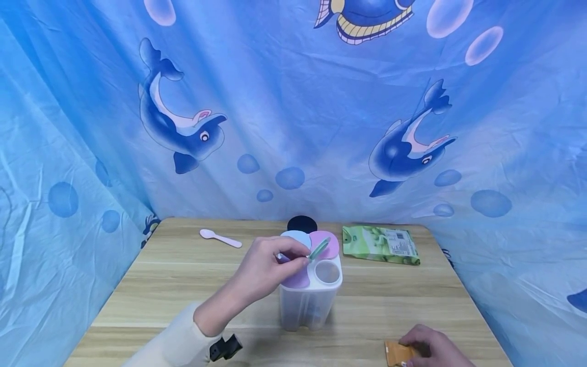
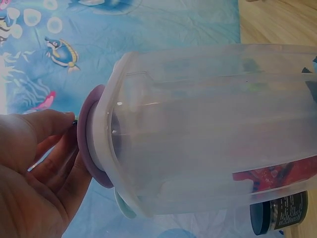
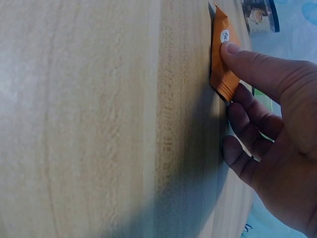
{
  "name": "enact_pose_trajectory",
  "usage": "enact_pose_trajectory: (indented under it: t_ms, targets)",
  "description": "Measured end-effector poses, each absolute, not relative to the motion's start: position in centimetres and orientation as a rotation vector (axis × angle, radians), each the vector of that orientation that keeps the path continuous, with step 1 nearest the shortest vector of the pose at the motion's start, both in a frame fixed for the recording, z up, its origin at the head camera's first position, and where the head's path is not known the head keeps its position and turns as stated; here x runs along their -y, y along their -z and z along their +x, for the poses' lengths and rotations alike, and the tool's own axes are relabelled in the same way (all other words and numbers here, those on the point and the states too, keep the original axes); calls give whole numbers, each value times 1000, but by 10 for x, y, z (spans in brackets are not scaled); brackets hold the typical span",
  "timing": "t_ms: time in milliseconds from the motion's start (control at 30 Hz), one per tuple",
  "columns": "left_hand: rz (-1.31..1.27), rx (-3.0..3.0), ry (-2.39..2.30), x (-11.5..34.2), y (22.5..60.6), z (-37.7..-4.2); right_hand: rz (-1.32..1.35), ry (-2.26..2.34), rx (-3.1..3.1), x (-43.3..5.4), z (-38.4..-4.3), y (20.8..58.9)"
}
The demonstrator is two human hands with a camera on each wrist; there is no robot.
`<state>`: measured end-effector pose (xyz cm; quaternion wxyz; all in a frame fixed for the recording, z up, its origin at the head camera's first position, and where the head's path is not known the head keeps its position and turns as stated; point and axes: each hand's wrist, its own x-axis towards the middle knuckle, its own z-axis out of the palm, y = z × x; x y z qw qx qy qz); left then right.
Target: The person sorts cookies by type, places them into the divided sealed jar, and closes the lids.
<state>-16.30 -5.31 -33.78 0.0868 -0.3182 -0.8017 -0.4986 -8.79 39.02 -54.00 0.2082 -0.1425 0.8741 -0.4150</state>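
Observation:
My left hand (image 1: 270,265) pinches a small green lid (image 1: 319,248) by its edge, tilted above a translucent storage container (image 1: 304,308). Pink (image 1: 324,243), pale blue (image 1: 293,235) and purple (image 1: 298,279) lids cover parts of its white top; the front right round opening (image 1: 327,271) is uncovered. In the left wrist view something red (image 2: 272,174) shows through the container's wall. On the table at the front right, my right hand (image 1: 433,349) holds a small orange packet (image 3: 223,59), its thumb on the face and the other fingers partly beneath the near end.
Behind the container stands a dark-lidded jar (image 1: 302,224). To its right lies a green printed pouch (image 1: 380,245), and a pale pink spoon (image 1: 220,238) lies at the back left. A blue patterned curtain (image 1: 284,127) hangs along the back and sides of the wooden table (image 1: 174,285).

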Motion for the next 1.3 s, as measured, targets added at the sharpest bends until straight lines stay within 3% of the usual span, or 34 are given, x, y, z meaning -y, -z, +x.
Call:
enact_pose_trajectory:
  t_ms: [600, 933, 1300]
  targets:
    - [-949, 2400, 1478, 53, 337, -162, -169, 1174, -2469, -384, -88, 529]
    - [-937, 2412, 1471, 54, 336, -162, -451, 1149, -2846, -370, -100, 502]
    - [-937, 2412, 1458, 53, 336, -163, -793, 1184, -3092, -339, -134, 424]
